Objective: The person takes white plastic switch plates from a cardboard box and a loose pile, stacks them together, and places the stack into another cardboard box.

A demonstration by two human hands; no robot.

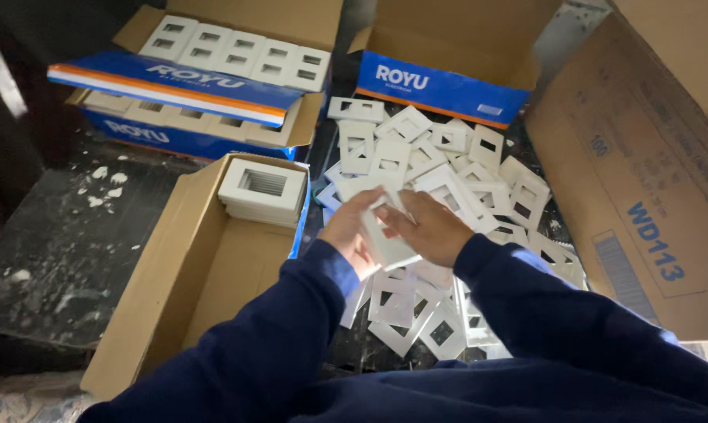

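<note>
Kneeling over a dark, paint-flecked floor (64,251), I hold a small stack of white switch plates (387,239) over the loose pile of plates (440,180). My left hand (352,231) curls around its near edge, my right hand (431,229) is clamped over the far side. The stack is flat, rectangular, its long axis running from near-right to far-left. Left sits an open cardboard box (189,266) with stacked plates; beyond, blue cartons (440,90).
</note>
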